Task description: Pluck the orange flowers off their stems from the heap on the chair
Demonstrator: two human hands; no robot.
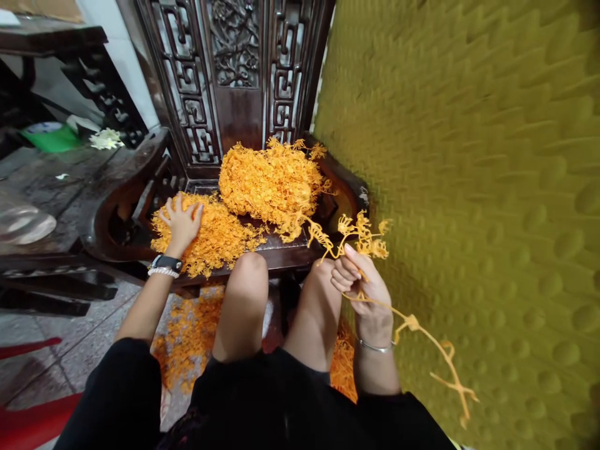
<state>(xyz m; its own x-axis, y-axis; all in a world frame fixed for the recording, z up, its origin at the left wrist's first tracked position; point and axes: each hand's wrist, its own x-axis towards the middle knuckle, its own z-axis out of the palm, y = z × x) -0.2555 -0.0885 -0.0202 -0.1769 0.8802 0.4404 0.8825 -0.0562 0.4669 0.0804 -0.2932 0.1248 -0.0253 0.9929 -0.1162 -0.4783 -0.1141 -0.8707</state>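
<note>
Pinching an orange strand [360, 240] in right fingers [349, 269] (left hand [180, 222] flat on pile [213, 240])

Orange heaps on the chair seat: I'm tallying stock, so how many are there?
2. A flat heap lies at the left of the seat under the left hand; a taller heap sits toward the backrest. Knees may hide more.

Above heaps: open.
Left: curved dark wooden armrest [112, 200] walls flat orange strand heap [220, 237].
Back: carved wooden chair back [237, 119] just behind tall orange strand mound [269, 181].
Right: olive dimpled padded panel [469, 187] hard beside right hand [368, 290] pinching orange strand [412, 323].
Front: bare knees [248, 275] crowd seat edge.
</note>
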